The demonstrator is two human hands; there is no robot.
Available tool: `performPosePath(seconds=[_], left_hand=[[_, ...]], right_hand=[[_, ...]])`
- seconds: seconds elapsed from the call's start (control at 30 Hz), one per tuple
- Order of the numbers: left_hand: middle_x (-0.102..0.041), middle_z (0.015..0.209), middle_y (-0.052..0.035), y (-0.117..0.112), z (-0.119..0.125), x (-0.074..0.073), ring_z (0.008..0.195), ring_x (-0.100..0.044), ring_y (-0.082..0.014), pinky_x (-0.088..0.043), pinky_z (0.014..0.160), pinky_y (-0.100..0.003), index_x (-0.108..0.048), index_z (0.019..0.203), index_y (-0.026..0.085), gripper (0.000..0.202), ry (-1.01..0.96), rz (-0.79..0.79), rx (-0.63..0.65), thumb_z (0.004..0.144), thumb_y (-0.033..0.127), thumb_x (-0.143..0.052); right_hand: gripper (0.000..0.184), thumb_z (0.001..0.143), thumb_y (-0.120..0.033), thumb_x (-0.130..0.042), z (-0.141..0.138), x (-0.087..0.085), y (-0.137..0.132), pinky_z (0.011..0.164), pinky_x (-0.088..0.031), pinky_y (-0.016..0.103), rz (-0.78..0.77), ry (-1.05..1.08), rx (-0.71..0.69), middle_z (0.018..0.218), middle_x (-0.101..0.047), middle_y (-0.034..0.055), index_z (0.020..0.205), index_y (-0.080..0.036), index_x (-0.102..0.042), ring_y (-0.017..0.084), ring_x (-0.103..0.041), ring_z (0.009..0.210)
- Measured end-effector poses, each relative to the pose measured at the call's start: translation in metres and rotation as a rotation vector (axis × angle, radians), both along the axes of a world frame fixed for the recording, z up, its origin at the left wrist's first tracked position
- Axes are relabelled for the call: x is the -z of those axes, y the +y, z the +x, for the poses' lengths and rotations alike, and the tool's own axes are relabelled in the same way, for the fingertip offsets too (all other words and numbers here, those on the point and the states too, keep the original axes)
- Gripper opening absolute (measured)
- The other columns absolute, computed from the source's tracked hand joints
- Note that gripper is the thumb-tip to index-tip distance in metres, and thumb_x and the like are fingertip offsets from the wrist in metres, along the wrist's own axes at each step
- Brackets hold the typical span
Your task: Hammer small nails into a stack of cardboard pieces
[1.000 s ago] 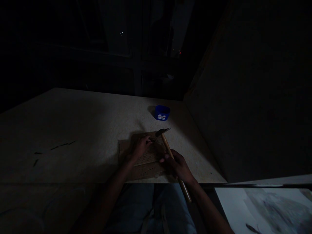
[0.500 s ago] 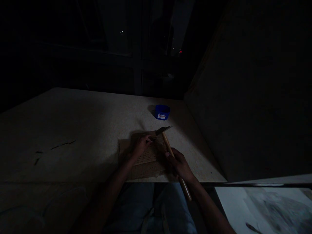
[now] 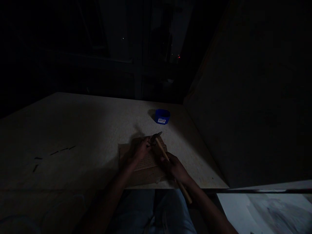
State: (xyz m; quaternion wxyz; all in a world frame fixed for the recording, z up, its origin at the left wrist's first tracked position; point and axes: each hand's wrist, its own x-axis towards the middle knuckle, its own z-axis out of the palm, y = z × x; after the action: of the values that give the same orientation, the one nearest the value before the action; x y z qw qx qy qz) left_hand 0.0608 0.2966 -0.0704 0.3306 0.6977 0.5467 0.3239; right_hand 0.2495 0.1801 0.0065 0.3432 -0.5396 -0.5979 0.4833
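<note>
My right hand (image 3: 177,168) is wrapped round the wooden handle of a hammer (image 3: 162,149). Its dark metal head is low over the cardboard, close to the fingertips of my left hand (image 3: 140,151). Those left fingers are pinched together at the cardboard's far part; a small dark thing shows at their tips, too dim to name. Under both hands lies a piece of brown cardboard (image 3: 143,177), with rows of small marks or holes across its middle.
A blue plastic tub (image 3: 162,117) with a white label stands beyond the cardboard on the pale table (image 3: 97,130). Several thin dark pieces (image 3: 54,153) lie at the left. A dark upright panel (image 3: 255,113) borders the right side.
The hammer head has come down and left, nearer my left fingertips. My left hand keeps its pinch at nearly the same spot. The view has tilted slightly up.
</note>
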Motion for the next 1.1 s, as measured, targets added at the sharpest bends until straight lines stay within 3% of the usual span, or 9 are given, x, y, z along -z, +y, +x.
performPosePath(seconds=[0.07, 0.2, 0.37, 0.5, 0.67, 0.97, 1.1], left_hand=[[-0.075, 0.085, -0.003, 0.001, -0.001, 0.001, 0.081, -0.072, -0.0182, -0.055, 0.077, -0.03, -0.059, 0.123, 0.016, 0.047, -0.025, -0.001, 0.019, 0.078, 0.007, -0.069], [-0.076, 0.088, -0.0038, 0.001, -0.002, 0.001, 0.084, -0.072, -0.0189, -0.055, 0.081, -0.031, -0.056, 0.128, 0.017, 0.052, -0.1, -0.045, 0.019, 0.079, 0.008, -0.069], [-0.074, 0.086, -0.0017, 0.0, -0.003, 0.004, 0.084, -0.072, -0.0186, -0.055, 0.082, -0.031, -0.056, 0.129, 0.019, 0.056, -0.161, -0.018, -0.001, 0.076, 0.008, -0.071], [-0.072, 0.089, -0.0002, 0.001, -0.004, 0.009, 0.085, -0.07, -0.0165, -0.055, 0.082, -0.03, -0.053, 0.133, 0.021, 0.062, -0.213, 0.048, 0.002, 0.075, 0.009, -0.072], [-0.071, 0.085, 0.0006, 0.004, -0.004, 0.009, 0.082, -0.069, -0.0159, -0.054, 0.08, -0.029, -0.054, 0.129, 0.019, 0.059, -0.218, 0.021, -0.001, 0.073, 0.005, -0.07], [-0.072, 0.081, 0.0022, 0.005, -0.004, 0.001, 0.081, -0.07, -0.0164, -0.054, 0.082, -0.032, -0.056, 0.124, 0.019, 0.052, -0.246, -0.023, 0.016, 0.074, 0.009, -0.07], [-0.073, 0.089, 0.0014, 0.0, -0.009, -0.01, 0.087, -0.07, -0.0162, -0.055, 0.085, -0.032, -0.053, 0.13, 0.021, 0.062, -0.164, 0.019, 0.083, 0.073, 0.01, -0.073]], right_hand=[[0.039, 0.092, -0.052, -0.053, 0.001, 0.001, 0.002, 0.065, -0.049, 0.028, 0.004, -0.04, -0.005, 0.091, -0.07, 0.006, 0.102, -0.017, -0.068, 0.021, -0.063, 0.08], [0.042, 0.09, -0.053, -0.055, 0.003, 0.001, 0.004, 0.059, -0.046, 0.027, -0.055, -0.066, 0.016, 0.086, -0.07, 0.0057, 0.104, -0.016, -0.068, 0.02, -0.061, 0.073], [0.038, 0.09, -0.051, -0.055, 0.004, 0.002, 0.002, 0.063, -0.048, 0.027, -0.013, -0.042, -0.001, 0.089, -0.071, 0.0061, 0.1, -0.016, -0.068, 0.021, -0.063, 0.078], [0.037, 0.088, -0.051, -0.058, 0.004, 0.002, 0.003, 0.054, -0.045, 0.025, -0.077, -0.033, 0.008, 0.082, -0.07, 0.0044, 0.099, -0.017, -0.068, 0.019, -0.062, 0.068], [0.032, 0.086, -0.047, -0.06, 0.003, -0.005, 0.006, 0.053, -0.046, 0.024, -0.021, -0.048, 0.007, 0.078, -0.069, 0.0045, 0.095, -0.018, -0.069, 0.019, -0.062, 0.068], [0.038, 0.087, -0.056, -0.056, 0.005, -0.015, -0.01, 0.029, -0.026, 0.019, -0.115, 0.163, 0.094, 0.058, -0.049, -0.0068, 0.099, -0.019, -0.058, 0.007, -0.035, 0.034], [0.04, 0.087, -0.058, -0.056, 0.009, -0.008, -0.019, 0.026, -0.024, 0.017, -0.125, 0.209, 0.141, 0.054, -0.046, -0.0092, 0.1, -0.019, -0.055, 0.006, -0.034, 0.029]])
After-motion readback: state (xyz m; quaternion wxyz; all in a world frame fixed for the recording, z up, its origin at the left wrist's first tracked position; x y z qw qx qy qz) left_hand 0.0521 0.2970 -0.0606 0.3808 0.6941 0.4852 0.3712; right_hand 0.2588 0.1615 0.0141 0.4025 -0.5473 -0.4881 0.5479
